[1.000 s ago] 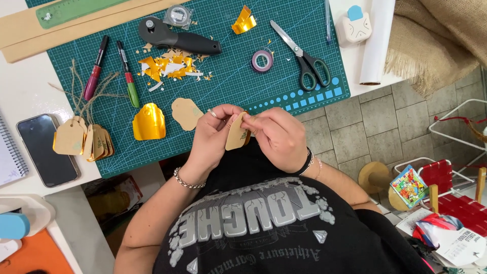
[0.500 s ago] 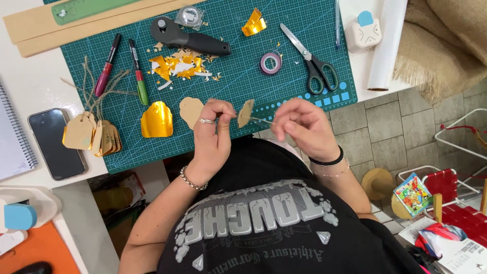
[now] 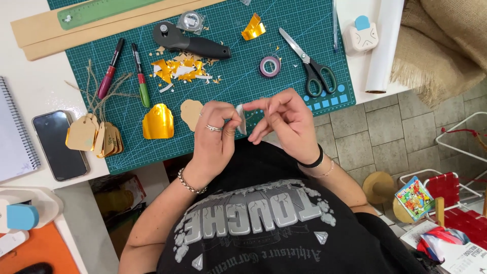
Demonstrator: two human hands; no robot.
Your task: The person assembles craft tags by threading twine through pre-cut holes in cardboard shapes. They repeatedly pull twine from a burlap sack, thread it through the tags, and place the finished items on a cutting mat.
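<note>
My left hand [image 3: 215, 134], with a ring and a bracelet, pinches a small pale tag-shaped piece [image 3: 241, 121] seen nearly edge-on, just past the near edge of the green cutting mat [image 3: 228, 91]. My right hand [image 3: 286, 122], with a black wristband, meets it from the right, fingertips touching the top of the piece. On the mat just left of my hands lie a brown paper tag [image 3: 190, 112] and a gold foil tag shape [image 3: 158, 122]. A stack of brown tags with twine [image 3: 96, 137] sits at the mat's left edge.
Farther back on the mat are gold foil scraps [image 3: 177, 70], a black cutter [image 3: 193, 44], a tape roll [image 3: 270, 66], scissors [image 3: 310, 66] and two markers [image 3: 127, 71]. A phone [image 3: 58, 144] and a notebook [image 3: 15, 132] lie left. A white roll [image 3: 383, 45] and a punch [image 3: 360, 34] are at right.
Half a second ago my hands were apart, the left holding the tag and the right drawn away to the right. Now they have come back together on the small piece.
</note>
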